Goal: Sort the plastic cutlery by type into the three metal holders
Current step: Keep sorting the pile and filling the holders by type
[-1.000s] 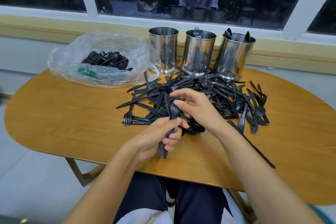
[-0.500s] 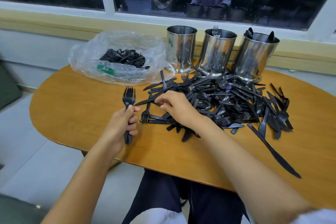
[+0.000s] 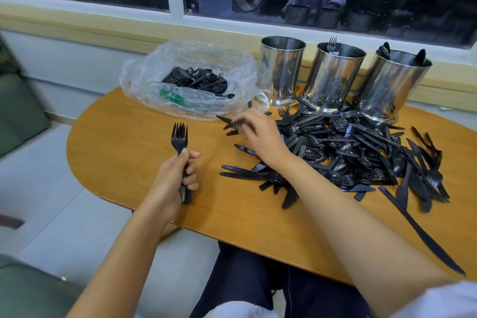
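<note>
My left hand [image 3: 178,175] grips a bundle of black plastic forks [image 3: 180,137] upright, tines up, left of the pile. My right hand [image 3: 258,131] reaches over the pile's left edge and pinches a black piece [image 3: 233,125] at its fingertips; which type it is I cannot tell. The pile of black plastic cutlery [image 3: 356,152] covers the table's middle and right. Three metal holders stand behind it: the left holder [image 3: 281,72] shows nothing inside, the middle holder [image 3: 333,77] has forks sticking out, the right holder [image 3: 392,85] has spoons.
A clear plastic bag [image 3: 188,77] with more black cutlery lies at the back left of the wooden table [image 3: 124,152]. A long black knife [image 3: 423,232] lies near the front right edge. A window ledge runs behind the holders.
My left hand has carried the forks out to the left and holds them upright. My right hand has moved from the near side of the pile to its far left edge.
</note>
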Demonstrator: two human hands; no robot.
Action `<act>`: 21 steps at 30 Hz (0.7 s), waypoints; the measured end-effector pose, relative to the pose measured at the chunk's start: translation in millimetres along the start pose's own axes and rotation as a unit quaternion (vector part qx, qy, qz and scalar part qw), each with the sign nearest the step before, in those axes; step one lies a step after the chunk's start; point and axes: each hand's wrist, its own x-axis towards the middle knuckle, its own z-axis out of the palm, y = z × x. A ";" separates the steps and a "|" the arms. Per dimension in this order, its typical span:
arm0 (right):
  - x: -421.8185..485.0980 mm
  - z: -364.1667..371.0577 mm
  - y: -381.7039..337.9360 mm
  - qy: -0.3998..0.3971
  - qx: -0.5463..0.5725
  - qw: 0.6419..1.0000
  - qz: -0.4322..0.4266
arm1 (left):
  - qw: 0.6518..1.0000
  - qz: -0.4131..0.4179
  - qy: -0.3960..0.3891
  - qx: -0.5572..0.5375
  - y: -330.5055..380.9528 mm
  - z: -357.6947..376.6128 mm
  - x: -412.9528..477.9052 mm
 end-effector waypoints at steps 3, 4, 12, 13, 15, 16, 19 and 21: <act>-1.6 -21.8 -13.6 0.076 0.106 0.989 0.064 | 1.000 0.015 -0.003 -0.006 1.7 10.9 -0.3; -2.5 -28.1 -17.2 0.078 0.145 0.983 0.086 | 1.000 0.021 -0.005 0.002 1.0 15.2 -0.4; -24.3 -40.5 -36.0 -0.073 0.267 0.953 0.125 | 0.993 -0.012 -0.107 0.045 -7.2 59.4 -21.5; -27.1 -39.2 -34.5 -0.067 0.232 0.964 0.115 | 0.990 -0.015 -0.129 0.056 -8.8 63.9 -25.1; -31.9 -39.6 -27.6 -0.065 0.180 0.975 0.112 | 0.986 -0.016 -0.159 0.055 -13.2 70.3 -29.3; -34.1 -41.9 -23.7 -0.060 0.175 0.975 0.122 | 0.984 -0.019 -0.169 0.051 -15.2 72.4 -29.9; -40.7 -51.7 -15.5 -0.041 0.163 0.976 0.138 | 0.976 -0.014 -0.195 0.091 -18.8 79.0 -29.0; -47.1 -58.6 -12.6 -0.037 0.171 0.973 0.147 | 0.974 0.000 -0.196 0.113 -23.1 84.6 -27.5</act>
